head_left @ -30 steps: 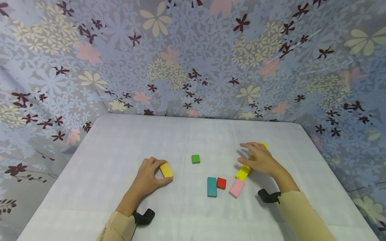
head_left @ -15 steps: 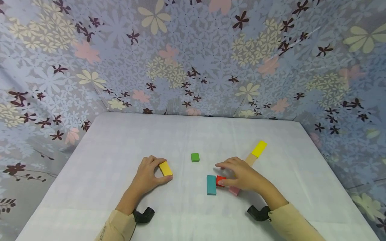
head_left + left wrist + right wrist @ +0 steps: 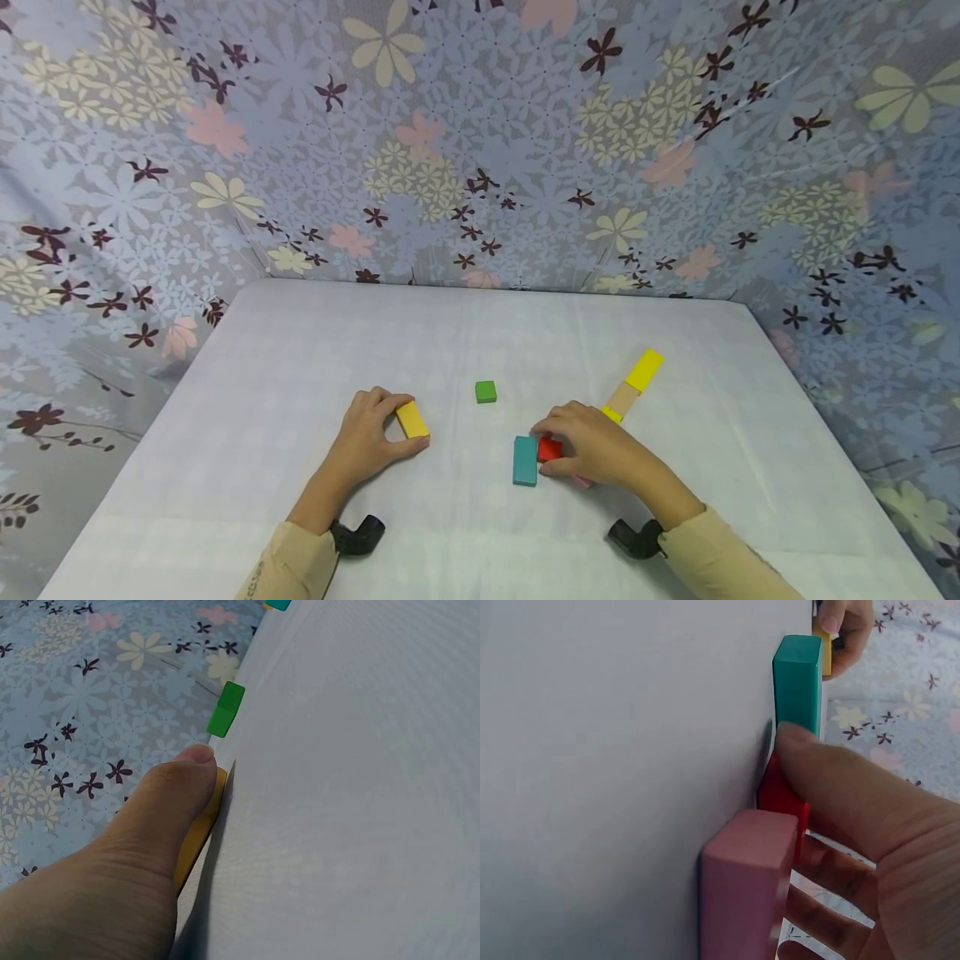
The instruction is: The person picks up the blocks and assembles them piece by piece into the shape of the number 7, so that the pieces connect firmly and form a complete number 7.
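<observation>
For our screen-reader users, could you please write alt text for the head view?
A left hand grips a yellow block and a right hand curves around a red block beside a teal block on a white table.

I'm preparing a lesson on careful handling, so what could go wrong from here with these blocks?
The right hand is around the red block (whether it grips is unclear), close beside the teal block; lifting might knock the teal one askew.
The pink block is partly hidden by that hand in the head view and could get nudged.
The left hand pinches the golden block by its ends; an uneven squeeze might twist it loose.
</observation>
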`<state>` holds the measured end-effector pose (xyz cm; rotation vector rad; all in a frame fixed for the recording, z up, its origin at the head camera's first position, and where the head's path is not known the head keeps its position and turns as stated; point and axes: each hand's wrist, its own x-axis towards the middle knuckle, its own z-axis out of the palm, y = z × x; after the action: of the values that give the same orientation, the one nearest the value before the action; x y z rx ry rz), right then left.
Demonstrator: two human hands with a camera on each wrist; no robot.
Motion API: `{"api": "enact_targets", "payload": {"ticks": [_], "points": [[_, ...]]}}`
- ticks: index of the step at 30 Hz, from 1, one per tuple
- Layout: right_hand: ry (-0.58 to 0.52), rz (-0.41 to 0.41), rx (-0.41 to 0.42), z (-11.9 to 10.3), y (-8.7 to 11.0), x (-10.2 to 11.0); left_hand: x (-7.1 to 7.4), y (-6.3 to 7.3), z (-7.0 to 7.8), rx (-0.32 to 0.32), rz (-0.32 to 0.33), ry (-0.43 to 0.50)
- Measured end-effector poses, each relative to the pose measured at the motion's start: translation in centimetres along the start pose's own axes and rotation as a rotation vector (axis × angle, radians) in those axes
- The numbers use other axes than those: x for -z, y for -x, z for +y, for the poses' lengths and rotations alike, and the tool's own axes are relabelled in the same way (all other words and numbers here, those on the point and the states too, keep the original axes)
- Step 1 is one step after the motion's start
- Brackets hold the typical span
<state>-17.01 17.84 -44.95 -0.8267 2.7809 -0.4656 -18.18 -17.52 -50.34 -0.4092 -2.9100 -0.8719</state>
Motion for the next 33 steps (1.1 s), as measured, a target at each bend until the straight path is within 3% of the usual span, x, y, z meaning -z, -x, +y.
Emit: {"api": "enact_targets", "payload": {"ticks": [12, 19, 28, 33], "points": [[-0.045, 0.052, -0.088, 1.2, -0.2, 1.3, 0.0, 0.0, 0.0, 0.003, -0.002, 0.012], [-0.068, 0.141, -0.152, 4.5, -0.4, 3.2, -0.1, 0.0, 0.0, 0.005, -0.004, 0.009], [-0.072, 0.163, -0.29, 9.2, -0.8, 5.6, 0.0, 0.0, 0.0, 0.006, -0.004, 0.003], [-0.088, 0.182, -0.412, 11.7, -1.1, 6.4, 0.1, 0.0, 0.1, 0.006, -0.003, 0.005]]}}
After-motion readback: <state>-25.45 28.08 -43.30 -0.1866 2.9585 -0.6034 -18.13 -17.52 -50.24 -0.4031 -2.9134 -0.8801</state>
